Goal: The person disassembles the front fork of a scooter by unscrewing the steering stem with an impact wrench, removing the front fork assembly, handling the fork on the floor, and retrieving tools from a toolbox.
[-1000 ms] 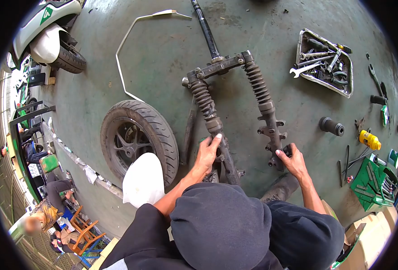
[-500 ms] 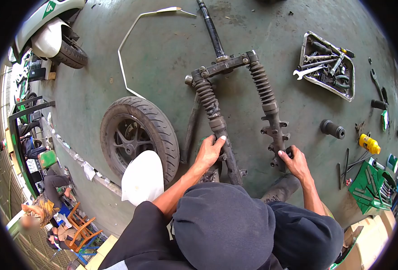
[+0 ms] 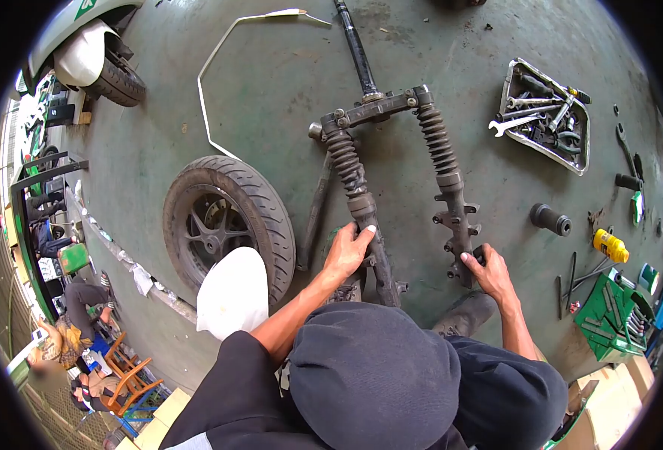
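A motorcycle front fork [image 3: 376,112] lies on the floor in front of me, its steering stem [image 3: 356,52] pointing away. Ribbed rubber boots cover the upper part of both legs. My left hand [image 3: 349,251] is closed around the left fork leg [image 3: 361,204], just below its boot, thumb on top. Lower down, my right hand [image 3: 492,271] grips the bottom end of the right fork leg [image 3: 455,217]; its fingers are partly hidden. To the left lies a wheel with tyre [image 3: 230,225], partly covered by a white fender [image 3: 235,296].
A metal tray of wrenches and other tools [image 3: 545,112] sits at the upper right. Nearby are a black cylindrical part [image 3: 550,219], a yellow bottle [image 3: 610,245] and a green toolbox [image 3: 609,315]. A bent white strip [image 3: 204,97] lies beyond the wheel. People sit at far left.
My view has shifted slightly, so the wheel and fender appear a little further left. Both hands keep their hold on the fork, which has hardly moved.
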The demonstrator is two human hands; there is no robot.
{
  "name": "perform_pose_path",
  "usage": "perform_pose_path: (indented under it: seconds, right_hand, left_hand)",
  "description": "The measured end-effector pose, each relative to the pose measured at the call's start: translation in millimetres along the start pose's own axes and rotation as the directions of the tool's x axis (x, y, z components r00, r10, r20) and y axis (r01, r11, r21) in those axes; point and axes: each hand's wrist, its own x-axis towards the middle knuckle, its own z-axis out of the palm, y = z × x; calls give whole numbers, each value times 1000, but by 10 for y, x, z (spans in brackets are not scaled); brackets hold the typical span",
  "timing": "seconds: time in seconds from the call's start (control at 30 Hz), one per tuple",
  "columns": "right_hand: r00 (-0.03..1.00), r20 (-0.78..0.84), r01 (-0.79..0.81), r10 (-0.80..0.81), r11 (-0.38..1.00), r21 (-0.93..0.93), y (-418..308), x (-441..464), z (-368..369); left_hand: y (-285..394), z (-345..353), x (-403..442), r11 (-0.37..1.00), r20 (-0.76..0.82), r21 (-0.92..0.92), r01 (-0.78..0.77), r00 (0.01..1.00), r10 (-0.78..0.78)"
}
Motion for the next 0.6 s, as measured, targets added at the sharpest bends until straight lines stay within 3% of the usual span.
perform_pose_path:
  seconds: [0.1,0.2,0.3,0.33,0.4,0.43,0.5,0.6]
  right_hand:
    - [1000,-4,8,-8,1000,-10,-8,6,-4]
    - [987,24,162,-161,971,-176,90,14,-44]
    - [951,273,235,-146,916,-326,-49,96,-423]
    - [950,283,231,-131,906,-355,-164,114,-591]
    - [962,198,259,-189,862,-436,-398,174,-909]
    - [961,146,275,-235,859,-431,-475,236,-1027]
    - [946,51,313,-321,857,-410,-596,386,-1214]
    - [958,68,285,-279,901,-326,-844,555,-1288]
  left_hand:
    - [141,1,-55,999,2,-25,-25,1000,25]
    - [371,-37,-150,999,37,-28,-31,999,32]
    - [371,-44,-130,997,53,16,-80,995,79]
    - [334,-39,-112,995,45,35,-91,995,90]
    - [269,-18,-73,991,32,72,-116,993,114]
    - [303,-44,-75,996,76,76,-46,996,40]
    - [222,-25,-57,996,52,19,-82,995,81]
    - [185,-55,-82,998,81,-30,-51,995,53]
